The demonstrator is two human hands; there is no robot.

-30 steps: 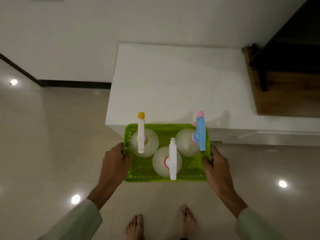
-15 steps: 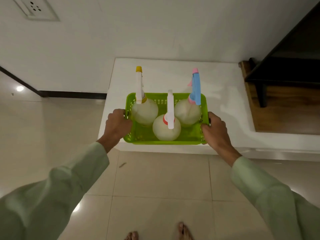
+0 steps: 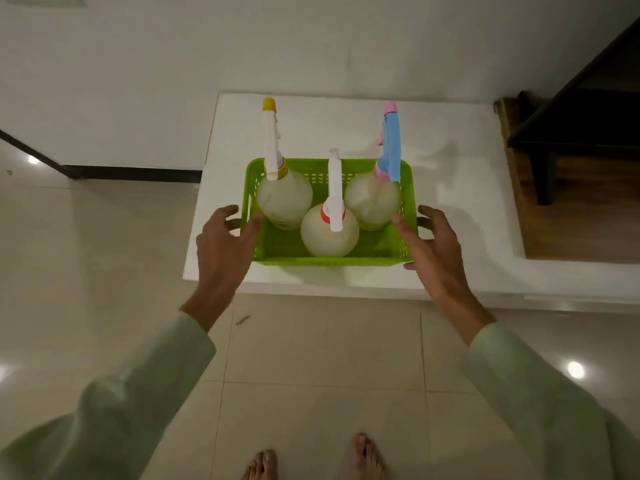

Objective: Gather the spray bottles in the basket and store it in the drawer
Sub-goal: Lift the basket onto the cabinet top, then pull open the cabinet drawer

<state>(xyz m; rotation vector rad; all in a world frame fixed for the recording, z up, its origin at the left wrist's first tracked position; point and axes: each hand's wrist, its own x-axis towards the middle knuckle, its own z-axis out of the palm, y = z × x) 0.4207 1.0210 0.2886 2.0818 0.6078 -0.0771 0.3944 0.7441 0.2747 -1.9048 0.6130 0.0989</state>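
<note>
A bright green basket (image 3: 408,202) rests on the front part of a low white platform (image 3: 460,216). Three round spray bottles stand in it: one with a yellow-tipped white nozzle (image 3: 284,199) at the left, one with a white nozzle and red collar (image 3: 329,232) in front, one with a blue and pink nozzle (image 3: 372,199) at the right. My left hand (image 3: 225,251) hovers at the basket's left side, fingers spread, thumb near the rim. My right hand (image 3: 433,251) is at the right side, fingers spread and loose.
A white wall rises behind the platform. A dark wooden stair (image 3: 581,202) stands at the right. Glossy beige floor tiles (image 3: 311,358) lie in front, with my bare feet (image 3: 311,459) at the bottom edge. No drawer is in view.
The basket, carried low in both hands a second ago, was brought up onto the platform. Both hands have since loosened from its sides and spread their fingers.
</note>
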